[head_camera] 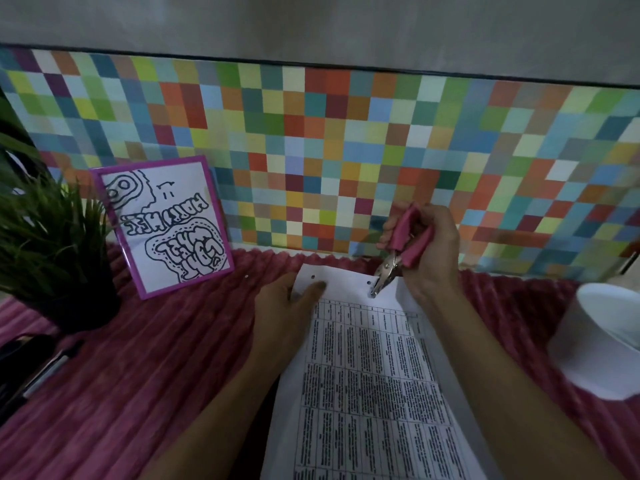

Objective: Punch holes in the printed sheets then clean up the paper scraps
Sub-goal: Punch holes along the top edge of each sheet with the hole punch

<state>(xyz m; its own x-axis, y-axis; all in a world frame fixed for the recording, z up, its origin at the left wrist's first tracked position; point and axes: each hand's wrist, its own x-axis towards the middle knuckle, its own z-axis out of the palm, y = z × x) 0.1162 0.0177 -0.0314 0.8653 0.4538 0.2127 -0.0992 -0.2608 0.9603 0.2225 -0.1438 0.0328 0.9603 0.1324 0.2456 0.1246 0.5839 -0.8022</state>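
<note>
Right hand [426, 247] grips hole punch [398, 258], left hand [287, 306] pins printed sheets [367, 375]; risk: sheets slip, holes misalign.

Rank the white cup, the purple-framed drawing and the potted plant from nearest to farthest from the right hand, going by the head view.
From the right hand holding the hole punch:
1. White cup, lying on its side at the right edge.
2. Purple-framed drawing, leaning on the wall to the left.
3. Potted plant, far left.

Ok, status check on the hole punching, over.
Right hand gripping pink punch, jaws on top margin of printed sheets. Left hand pinning sheets flat. One hole visible near left corner. Nothing in the way.
</note>
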